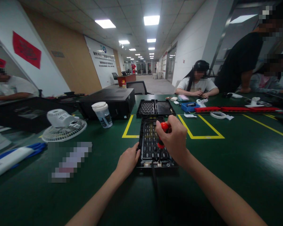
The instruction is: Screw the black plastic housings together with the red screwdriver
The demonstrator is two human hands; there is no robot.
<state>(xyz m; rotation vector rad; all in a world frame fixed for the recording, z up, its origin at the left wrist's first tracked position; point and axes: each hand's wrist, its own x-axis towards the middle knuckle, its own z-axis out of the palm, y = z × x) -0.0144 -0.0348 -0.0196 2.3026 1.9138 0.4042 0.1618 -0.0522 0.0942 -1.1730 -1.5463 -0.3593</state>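
Observation:
My right hand (175, 138) is closed round a red-and-black screwdriver (164, 126), which stands nearly upright with its shaft pointing down. Its tip is near the lower right part of an open black casing (153, 146) and is hard to make out. Inside the casing are rows of dark rounded shapes, with small pale parts along the near edge. A black cable (155, 179) runs from that edge towards me. With its fingers and thumb, my left hand (128, 159) grips the casing's left side.
Behind the casing lies an open two-part black case (147, 108). To the left are a lidded plastic cup (103, 114), a white fan (63, 124) and a large black box (106, 102). A blue tray (188, 107) sits farther right; people are around the table.

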